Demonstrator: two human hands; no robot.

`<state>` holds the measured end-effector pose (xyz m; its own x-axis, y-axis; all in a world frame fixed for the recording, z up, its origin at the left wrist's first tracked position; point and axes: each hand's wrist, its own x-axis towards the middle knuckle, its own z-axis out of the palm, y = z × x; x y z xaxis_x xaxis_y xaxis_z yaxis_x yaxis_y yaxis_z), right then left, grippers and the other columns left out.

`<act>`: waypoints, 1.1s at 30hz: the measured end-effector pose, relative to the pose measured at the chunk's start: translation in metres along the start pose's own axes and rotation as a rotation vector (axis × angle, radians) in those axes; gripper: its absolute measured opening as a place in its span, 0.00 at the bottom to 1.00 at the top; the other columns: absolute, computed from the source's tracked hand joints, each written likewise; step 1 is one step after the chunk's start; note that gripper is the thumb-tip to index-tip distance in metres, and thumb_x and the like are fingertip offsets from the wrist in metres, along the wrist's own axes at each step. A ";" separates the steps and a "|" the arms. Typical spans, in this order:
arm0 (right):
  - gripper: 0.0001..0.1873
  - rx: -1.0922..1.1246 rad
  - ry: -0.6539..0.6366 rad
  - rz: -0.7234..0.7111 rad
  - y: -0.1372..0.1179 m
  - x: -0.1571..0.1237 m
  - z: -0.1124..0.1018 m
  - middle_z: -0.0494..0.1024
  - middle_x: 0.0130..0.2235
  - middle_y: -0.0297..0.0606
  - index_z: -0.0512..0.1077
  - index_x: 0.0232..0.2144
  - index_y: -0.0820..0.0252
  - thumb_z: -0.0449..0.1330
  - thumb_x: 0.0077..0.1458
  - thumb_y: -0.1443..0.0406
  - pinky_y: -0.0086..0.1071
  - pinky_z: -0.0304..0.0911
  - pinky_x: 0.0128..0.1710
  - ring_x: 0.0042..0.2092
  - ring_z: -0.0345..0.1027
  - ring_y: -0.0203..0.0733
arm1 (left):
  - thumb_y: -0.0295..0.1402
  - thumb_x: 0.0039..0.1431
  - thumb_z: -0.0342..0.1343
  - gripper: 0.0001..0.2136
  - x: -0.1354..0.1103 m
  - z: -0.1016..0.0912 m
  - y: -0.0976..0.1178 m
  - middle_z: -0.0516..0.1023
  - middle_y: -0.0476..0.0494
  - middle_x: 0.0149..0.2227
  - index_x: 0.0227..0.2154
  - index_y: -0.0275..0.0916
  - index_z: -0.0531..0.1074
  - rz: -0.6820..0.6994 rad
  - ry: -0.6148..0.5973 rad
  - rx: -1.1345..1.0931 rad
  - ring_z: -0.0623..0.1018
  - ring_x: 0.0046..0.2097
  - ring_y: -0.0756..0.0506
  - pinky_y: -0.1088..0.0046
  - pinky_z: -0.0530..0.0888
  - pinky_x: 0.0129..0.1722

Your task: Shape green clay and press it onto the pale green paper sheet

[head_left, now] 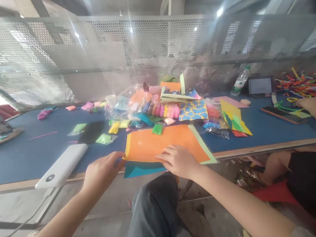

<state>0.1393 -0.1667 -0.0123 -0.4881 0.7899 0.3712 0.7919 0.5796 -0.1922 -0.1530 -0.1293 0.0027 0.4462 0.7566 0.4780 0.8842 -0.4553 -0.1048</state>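
A sheet of orange paper (143, 144) lies near the table's front edge, with a yellow strip (127, 144) along its left side and a pale green sheet (203, 144) showing at its right. Below it, a blue sheet (142, 169) sticks out past the table edge. At the near left corner, my left hand (104, 169) pinches the orange paper between thumb and fingers. My right hand (179, 160) rests on the paper's near edge, fingers stretched out and slightly apart. Atop the paper's far edge sits a small green packet (157, 129).
Bags of coloured clay (168, 110) and a blue-yellow patterned card (192, 110) lie behind the paper. Left is a white power bank (62, 165) overhanging the edge. Right are a phone (283, 115), a bottle (240, 82) and another person's hand (314, 105).
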 end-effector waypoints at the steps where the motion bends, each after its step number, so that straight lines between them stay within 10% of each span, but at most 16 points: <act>1: 0.13 0.015 -0.003 0.010 0.000 0.001 0.000 0.77 0.38 0.34 0.75 0.45 0.50 0.54 0.61 0.64 0.35 0.58 0.39 0.40 0.69 0.41 | 0.38 0.59 0.53 0.08 -0.001 0.001 0.000 0.80 0.49 0.26 0.34 0.43 0.75 0.012 0.013 -0.002 0.78 0.26 0.44 0.74 0.61 0.21; 17: 0.13 0.062 -0.068 0.019 -0.013 0.006 0.000 0.76 0.40 0.36 0.75 0.41 0.54 0.58 0.58 0.57 0.35 0.58 0.40 0.42 0.68 0.42 | 0.31 0.63 0.50 0.08 -0.021 0.016 -0.002 0.81 0.53 0.30 0.31 0.41 0.73 0.236 0.225 -0.149 0.79 0.29 0.51 0.77 0.68 0.29; 33: 0.16 0.025 -0.055 -0.031 -0.035 0.025 0.013 0.77 0.41 0.36 0.75 0.43 0.54 0.60 0.56 0.54 0.33 0.59 0.40 0.44 0.69 0.41 | 0.34 0.62 0.49 0.07 -0.011 0.016 0.013 0.76 0.45 0.32 0.31 0.40 0.69 0.066 0.115 -0.273 0.74 0.34 0.45 0.71 0.69 0.33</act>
<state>0.0946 -0.1649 -0.0076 -0.5321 0.7810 0.3269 0.7672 0.6080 -0.2040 -0.1443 -0.1364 -0.0175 0.4691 0.6698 0.5756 0.7770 -0.6228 0.0917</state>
